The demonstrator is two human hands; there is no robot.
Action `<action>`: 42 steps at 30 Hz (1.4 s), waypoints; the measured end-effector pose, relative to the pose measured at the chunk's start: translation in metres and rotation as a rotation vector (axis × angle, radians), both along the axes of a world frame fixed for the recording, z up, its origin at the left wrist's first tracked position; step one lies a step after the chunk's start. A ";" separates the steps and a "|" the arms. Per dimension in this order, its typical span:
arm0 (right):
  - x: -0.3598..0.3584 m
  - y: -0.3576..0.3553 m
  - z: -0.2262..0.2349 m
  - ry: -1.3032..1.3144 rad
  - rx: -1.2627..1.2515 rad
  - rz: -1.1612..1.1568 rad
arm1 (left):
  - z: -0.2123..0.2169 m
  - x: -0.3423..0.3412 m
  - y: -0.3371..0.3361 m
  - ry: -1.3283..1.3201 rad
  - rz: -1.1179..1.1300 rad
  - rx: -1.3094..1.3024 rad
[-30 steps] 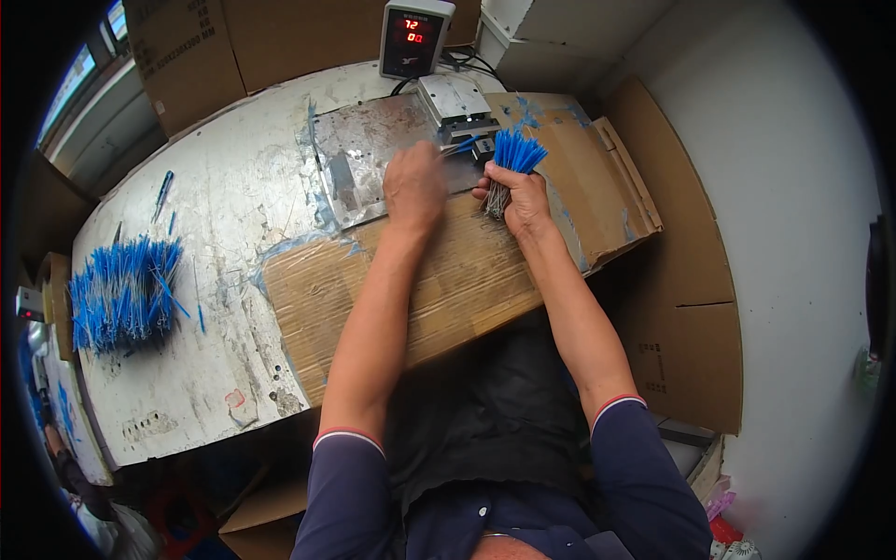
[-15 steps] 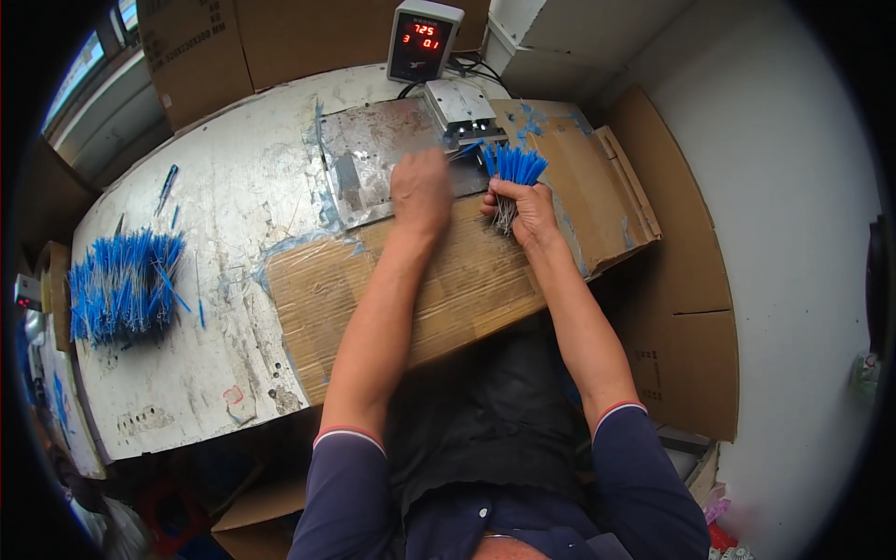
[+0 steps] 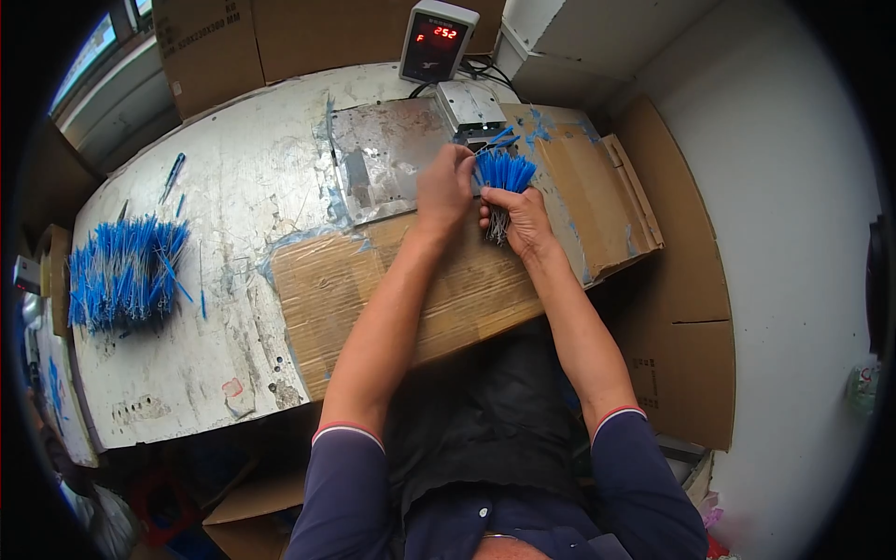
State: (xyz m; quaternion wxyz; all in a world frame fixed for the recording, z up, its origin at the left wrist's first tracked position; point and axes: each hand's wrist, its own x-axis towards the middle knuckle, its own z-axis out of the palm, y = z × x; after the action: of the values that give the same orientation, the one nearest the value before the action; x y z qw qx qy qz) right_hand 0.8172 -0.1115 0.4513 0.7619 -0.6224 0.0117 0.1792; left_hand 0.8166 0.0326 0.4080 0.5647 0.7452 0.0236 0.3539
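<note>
Right hand [image 3: 521, 219] grips a gathered blue-tipped bundle [image 3: 505, 173], left hand [image 3: 444, 189] pinches stray wires [image 3: 501, 140], and the nine o'clock heap [image 3: 126, 273] looks yet to do!

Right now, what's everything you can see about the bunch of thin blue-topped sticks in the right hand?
The bunch of thin blue-topped sticks has bright blue ends, perhaps plastic, fanning outward, and grey stems that look like wire. Its blue ends point away from the person, below the silvery metal box in the picture. The bare right hand grips it around the middle, stems poking out below. The bare left hand is close beside it; whether they touch is unclear.
</note>
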 end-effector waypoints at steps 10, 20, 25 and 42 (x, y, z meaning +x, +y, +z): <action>0.018 0.003 -0.010 -0.093 -0.094 -0.246 | 0.005 0.000 0.010 0.159 0.243 -0.001; 0.031 0.014 -0.016 -0.136 -0.170 -0.322 | 0.004 0.001 0.013 0.012 0.396 0.137; 0.028 0.008 -0.013 -0.113 -0.118 -0.256 | 0.003 0.003 0.012 -0.081 0.464 0.257; 0.017 -0.011 -0.009 -0.030 -0.001 -0.216 | -0.001 -0.003 0.008 0.106 0.268 0.492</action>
State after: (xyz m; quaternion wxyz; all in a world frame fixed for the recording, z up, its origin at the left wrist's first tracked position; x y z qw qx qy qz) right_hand 0.8340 -0.1221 0.4427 0.7765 -0.6205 0.0675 0.0867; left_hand 0.8136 0.0402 0.4070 0.3131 0.8675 0.0647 0.3811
